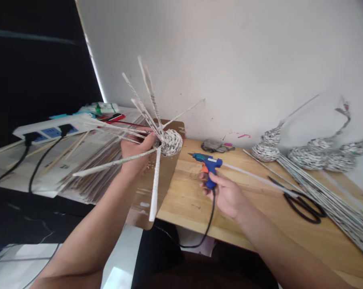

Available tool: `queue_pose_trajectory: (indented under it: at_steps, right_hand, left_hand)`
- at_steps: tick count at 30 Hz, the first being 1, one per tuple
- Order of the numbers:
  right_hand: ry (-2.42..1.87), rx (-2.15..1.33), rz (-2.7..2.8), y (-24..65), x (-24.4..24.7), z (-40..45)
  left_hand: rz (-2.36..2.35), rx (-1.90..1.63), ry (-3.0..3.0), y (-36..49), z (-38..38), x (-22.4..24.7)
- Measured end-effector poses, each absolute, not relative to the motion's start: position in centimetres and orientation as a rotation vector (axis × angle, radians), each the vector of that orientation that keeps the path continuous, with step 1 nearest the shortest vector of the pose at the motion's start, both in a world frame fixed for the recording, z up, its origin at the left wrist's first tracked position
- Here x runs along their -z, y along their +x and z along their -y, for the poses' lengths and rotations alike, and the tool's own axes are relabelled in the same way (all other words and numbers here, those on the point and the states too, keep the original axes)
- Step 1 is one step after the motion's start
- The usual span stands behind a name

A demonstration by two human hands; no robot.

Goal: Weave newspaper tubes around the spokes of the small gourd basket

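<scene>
Two bare hands at work above a wooden table (181,192). The left hand (136,150) grasps a woven paper ball (173,142) where its loose paper strands (154,184) fan outward; the fingers beneath are partly hidden. The ball is held over the far end of a brown board (162,182), at the table's left side. The right hand (228,194) has its fingers wrapped around the handle of a blue glue gun (213,162), whose nozzle points toward the ball but stands apart from it; whether the orange trigger is pressed cannot be told. A translucent glue stick (244,171) projects from the gun's rear. Toward the table's right edge lie black scissors (307,206) and a bundle of paper rods (326,196). Along the far edge rest a grey cloth (214,146) and several woven gourd-shaped pieces (266,151).
</scene>
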State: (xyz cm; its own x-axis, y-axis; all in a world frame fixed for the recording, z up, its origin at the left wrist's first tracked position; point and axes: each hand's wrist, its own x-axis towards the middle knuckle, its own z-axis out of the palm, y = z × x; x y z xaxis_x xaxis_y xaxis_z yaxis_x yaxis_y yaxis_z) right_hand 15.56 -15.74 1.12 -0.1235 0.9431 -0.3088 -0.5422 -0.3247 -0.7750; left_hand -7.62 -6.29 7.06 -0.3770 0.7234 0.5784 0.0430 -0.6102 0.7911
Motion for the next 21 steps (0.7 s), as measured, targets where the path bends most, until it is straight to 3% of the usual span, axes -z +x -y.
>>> queue_pose_trajectory:
  at_steps: [9, 21]
  right_hand:
    - [-1.137, -1.934, 0.730, 3.9, -0.2, 12.7]
    - [-1.132, -1.899, 0.604, -0.8, 0.4, 9.5]
  left_hand:
    - [-1.015, -2.073, 1.422, -10.7, 9.4, -12.0]
    - [-1.048, -1.941, 1.471, -7.9, 8.9, -10.4]
